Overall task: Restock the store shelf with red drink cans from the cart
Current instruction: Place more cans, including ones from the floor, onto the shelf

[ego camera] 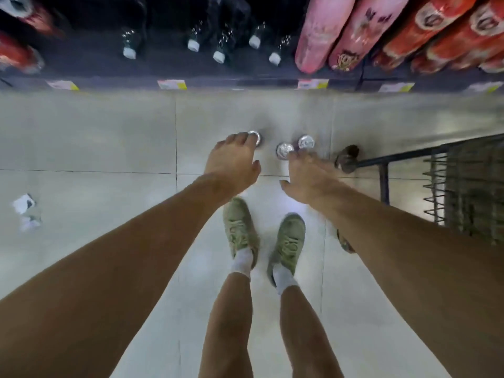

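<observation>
On the pale tiled floor point(90, 137) in front of the shelf point(245, 83), three cans are seen from above in the head view, only their silver tops showing, so their colour cannot be told. The left hand point(231, 165) is stretched down over the left can point(255, 137), its fingertips laid on the rim; whether the fingers are curled round the can is hidden by the back of the hand. The right hand point(308, 173) is reached toward the middle can point(284, 150) and the right can point(306, 142), which stand just beside each other; its fingers are spread and meet the near edges of both, though a grasp cannot be made out. A wire cart point(450, 186) is seen at the right edge, one wheel point(347, 159) close to the right hand. Red cans point(441, 31) are stacked on the shelf at the upper right, pink packs point(324, 34) beside them, and dark bottles with white caps point(218, 45) in the middle. Two green shoes point(261, 236) are planted below the hands.
</observation>
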Tool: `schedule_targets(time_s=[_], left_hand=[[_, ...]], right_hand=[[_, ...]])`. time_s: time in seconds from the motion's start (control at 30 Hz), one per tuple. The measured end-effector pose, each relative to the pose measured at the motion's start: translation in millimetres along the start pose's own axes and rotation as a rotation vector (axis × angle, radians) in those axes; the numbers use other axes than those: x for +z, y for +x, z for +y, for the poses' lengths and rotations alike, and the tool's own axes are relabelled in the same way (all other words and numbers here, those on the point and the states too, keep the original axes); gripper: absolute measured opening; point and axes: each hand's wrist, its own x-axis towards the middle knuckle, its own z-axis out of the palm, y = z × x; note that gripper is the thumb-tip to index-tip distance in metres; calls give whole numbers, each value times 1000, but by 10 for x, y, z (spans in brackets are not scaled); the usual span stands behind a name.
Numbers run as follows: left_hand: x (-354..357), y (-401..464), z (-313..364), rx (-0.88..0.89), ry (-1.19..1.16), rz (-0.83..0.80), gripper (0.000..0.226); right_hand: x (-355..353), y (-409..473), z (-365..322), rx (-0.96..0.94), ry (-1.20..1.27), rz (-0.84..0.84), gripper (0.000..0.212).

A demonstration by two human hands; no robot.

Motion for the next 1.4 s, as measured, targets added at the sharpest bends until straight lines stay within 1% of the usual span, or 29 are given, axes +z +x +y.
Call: schedule_targets(time_s=[0.1,0.2,0.27,0.37,0.43,0.53,0.6,0.67,0.77,0.83,0.9,0.97,1.03,1.13,1.27,1.33,1.4], left_hand=[[410,412,-175,83,3,32,46],[858,836,-391,108,15,37,46],[1148,1093,-527,85,34,2,51],[1557,1421,-687,57,84,-101,62],[1776,1603,-777,50,88,-147,70],[2009,1844,-866,19,4,-149,84],[2126,1963,-888,-27,-70,-151,88],[2234,2049,-878,-77,-150,-144,85],[2351,2149,-865,-119,-199,-105,75],[2363,2206,-864,-130,-195,-78,67],[2346,2240,-851,-125,-177,-74,59],[2308,2203,-837,-109,-148,-89,56],[2262,2088,-842,-98,-176,-75,56],[2108,1820,-877,-94,-286,-54,56],[1688,1364,-838,-175,-483,-67,53],[1387,1119,-767,-196,-555,-34,55],[1059,857,-672,-210,-614,28,58]], right_hand=[[331,525,57,26,13,2,65],[676,1055,90,27,24,-3,62],[873,1365,121,-16,-34,24,62],[1163,1783,213,-114,-234,72,64],[1317,2010,273,-127,-268,88,66],[1488,2284,365,-134,-283,119,69],[1585,2423,423,-138,-309,119,66],[1653,2533,476,-136,-324,139,58],[1691,2631,499,-110,-321,142,59],[1681,2656,484,-86,-316,111,61],[1657,2646,478,-77,-283,102,58],[1609,2583,462,-68,-216,93,51],[1539,2467,448,-55,-116,110,47],[1386,2225,398,-51,38,148,50],[1013,1820,272,-44,178,156,54],[743,1576,182,-19,274,205,56],[491,1306,48,-4,393,293,60]])
